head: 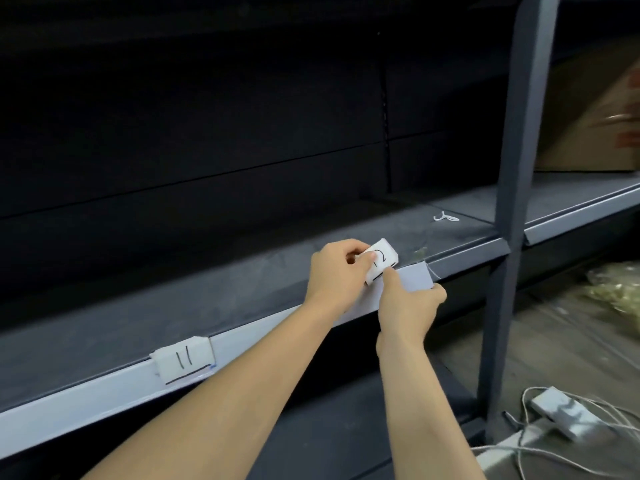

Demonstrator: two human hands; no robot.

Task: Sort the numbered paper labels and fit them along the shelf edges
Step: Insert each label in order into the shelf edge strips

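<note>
A white paper label marked 12 (382,259) is at the front edge of the dark shelf, over the pale edge strip (104,398). My left hand (334,275) pinches its left side between thumb and fingers. From below, my right hand (408,306) presses a fingertip on the label's lower edge, with the other fingers curled around the strip's right end. A label marked 11 (183,358) sits folded over the strip further left.
A grey upright post (512,188) stands just right of my hands. A white looped tie (445,217) lies on the shelf behind. A cardboard box (595,116) sits on the right shelf. A white device with cables (561,412) and a plastic bag (616,289) lie lower right.
</note>
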